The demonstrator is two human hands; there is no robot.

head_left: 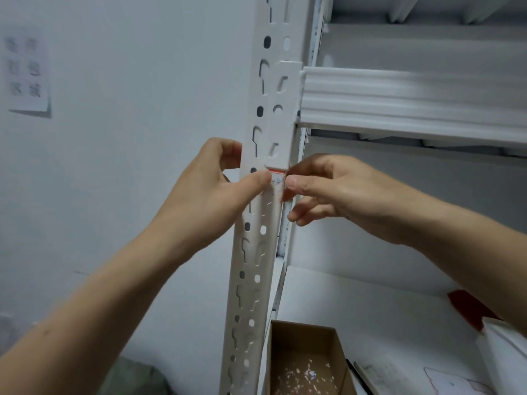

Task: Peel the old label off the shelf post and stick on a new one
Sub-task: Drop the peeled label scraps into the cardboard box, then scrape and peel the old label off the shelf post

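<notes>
At the shelf post (269, 240), the left grip (211, 183) clasps it, thumb on the label (277, 177) (red-edged); the right grip (322, 189) pinches the label's right edge.

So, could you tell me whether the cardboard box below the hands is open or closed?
Open: the cardboard box shows no lid or flaps over its top, and pale scraps lie visible on its floor.

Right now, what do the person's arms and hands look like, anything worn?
Nothing worn shows. The left hand and right hand are ungloved, with no rings visible; the left forearm and right forearm are bare to the frame's edge, with no sleeves, watch or bracelet.
</notes>
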